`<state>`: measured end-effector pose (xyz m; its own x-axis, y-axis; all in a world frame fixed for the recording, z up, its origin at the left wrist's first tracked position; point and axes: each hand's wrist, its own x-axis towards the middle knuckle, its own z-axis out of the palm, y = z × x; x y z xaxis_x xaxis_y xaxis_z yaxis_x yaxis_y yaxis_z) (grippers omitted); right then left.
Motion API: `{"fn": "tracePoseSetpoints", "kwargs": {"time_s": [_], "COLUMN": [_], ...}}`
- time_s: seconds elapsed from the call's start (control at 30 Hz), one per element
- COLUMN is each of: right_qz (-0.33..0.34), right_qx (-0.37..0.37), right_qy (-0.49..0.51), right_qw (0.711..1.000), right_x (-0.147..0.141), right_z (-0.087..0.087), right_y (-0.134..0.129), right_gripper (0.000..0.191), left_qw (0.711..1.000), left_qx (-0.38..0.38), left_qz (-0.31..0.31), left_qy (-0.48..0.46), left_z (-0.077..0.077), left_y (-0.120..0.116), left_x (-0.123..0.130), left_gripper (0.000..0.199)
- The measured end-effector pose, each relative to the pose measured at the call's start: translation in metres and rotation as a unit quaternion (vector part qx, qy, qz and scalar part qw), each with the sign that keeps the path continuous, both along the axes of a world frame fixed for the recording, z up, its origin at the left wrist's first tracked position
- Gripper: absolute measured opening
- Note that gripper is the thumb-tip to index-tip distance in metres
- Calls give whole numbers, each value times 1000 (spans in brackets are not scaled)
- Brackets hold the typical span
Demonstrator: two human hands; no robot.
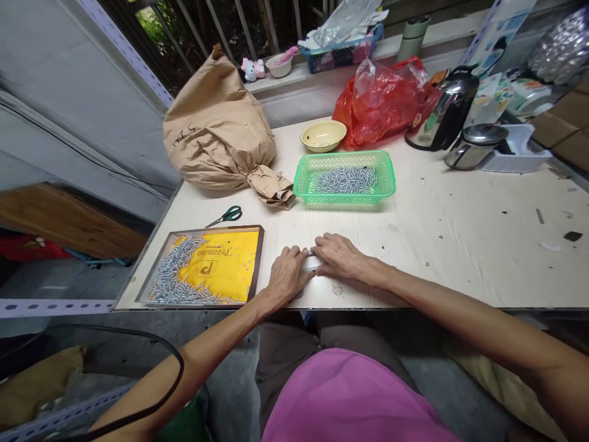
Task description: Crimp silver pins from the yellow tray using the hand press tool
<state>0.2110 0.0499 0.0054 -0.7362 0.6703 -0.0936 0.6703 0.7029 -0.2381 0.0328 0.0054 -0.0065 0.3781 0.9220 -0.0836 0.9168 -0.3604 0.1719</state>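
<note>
Near the front edge of the table, my left hand (288,271) and my right hand (344,256) grip the two ends of a small, flat, pale piece (313,263) with a dark line along its far side. My fingers are closed around it and hide most of it, so its kind cannot be told. To the left of my left hand lies a shallow tray (258,261) with a yellow printed bottom. Many small silvery metal pins (177,276) are heaped along its left and near sides. Beyond my hands, a green plastic basket (344,199) holds more such pins (347,180).
Green-handled scissors (230,214) lie behind the tray. A brown paper bag (221,129), a cream bowl (323,136) and a red plastic bag (381,107) stand farther back. On the right are a kettle (446,110) and a lidded metal cup (473,147).
</note>
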Motion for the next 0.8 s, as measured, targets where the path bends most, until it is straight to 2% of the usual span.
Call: {"fn": "tracePoseSetpoints", "kwargs": {"time_s": [0.07,0.1,0.17,0.27,0.4,0.53,0.6,0.67,0.73,0.8], "right_qz": [19,24,13,-15,-23,-46,16,121,195,229], "right_qx": [0,-8,-17,15,55,68,68,48,38,45], "right_qy": [33,48,66,41,-2,-25,-11,9,15,23], "right_qw": [999,999,998,999,998,996,998,992,980,972], "right_x": [9,14,20,21,12,-11,-31,-51,-69,-84], "right_z": [-3,-5,-10,-19,-20,-7,0,2,-4,-14], "right_y": [1,2,4,10,27,25,10,-7,-22,-27], "right_gripper": [44,45,38,22,18,16,16,15,17,18], "left_qw": [999,998,995,991,985,979,978,978,979,981], "left_qx": [30,43,57,35,3,-1,-5,-11,-13,-12], "left_qz": [5,6,-5,-43,-67,-74,-75,-69,-64,-66], "left_qy": [-30,-47,-81,-124,-158,-188,-197,-196,-191,-185], "left_z": [-6,-9,-16,-23,-25,-26,-29,-35,-40,-44], "left_y": [-14,-22,-38,-56,-64,-62,-63,-66,-71,-75], "left_x": [1,3,11,27,40,40,40,40,40,41], "left_gripper": [47,47,46,47,38,35,35,36,42,49]}}
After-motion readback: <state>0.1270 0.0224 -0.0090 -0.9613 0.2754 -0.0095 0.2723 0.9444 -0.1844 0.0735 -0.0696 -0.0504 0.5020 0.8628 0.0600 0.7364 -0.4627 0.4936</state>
